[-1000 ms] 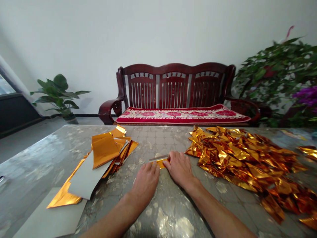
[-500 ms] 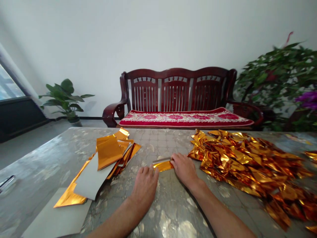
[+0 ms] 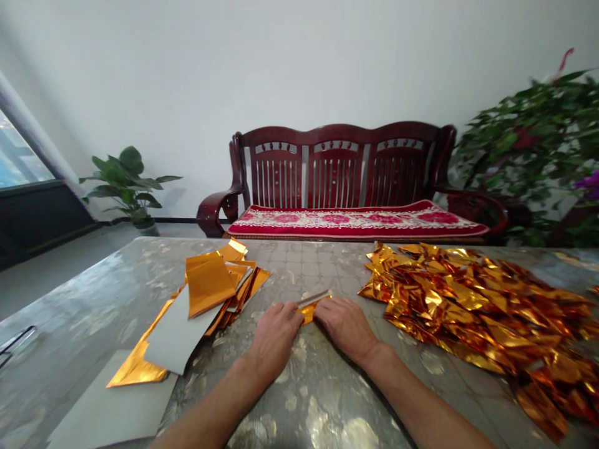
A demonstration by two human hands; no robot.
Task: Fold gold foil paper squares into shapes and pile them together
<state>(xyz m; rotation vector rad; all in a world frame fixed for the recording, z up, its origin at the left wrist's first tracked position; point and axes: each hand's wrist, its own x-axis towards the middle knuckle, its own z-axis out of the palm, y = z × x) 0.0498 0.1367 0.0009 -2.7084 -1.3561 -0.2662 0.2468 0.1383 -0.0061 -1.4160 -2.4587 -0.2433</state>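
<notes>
A small folded piece of gold foil paper [image 3: 311, 305] lies on the patterned table [image 3: 318, 399] between my two hands. My left hand [image 3: 274, 337] rests palm down, its fingertips pressing the paper's left end. My right hand [image 3: 344, 325] also lies palm down with its fingertips on the paper's right end. Both hands have fingers held together and bent over the strip. Only the middle of the strip shows between the fingers.
A loose stack of flat gold and grey sheets [image 3: 201, 299] lies to the left. A big heap of folded gold pieces [image 3: 472, 308] fills the right side. Beyond the table stand a dark wooden bench [image 3: 337, 181] with a red cushion and potted plants [image 3: 128, 181].
My hands have drawn closer together over the gold strip, covering more of it. The camera view has shifted slightly.
</notes>
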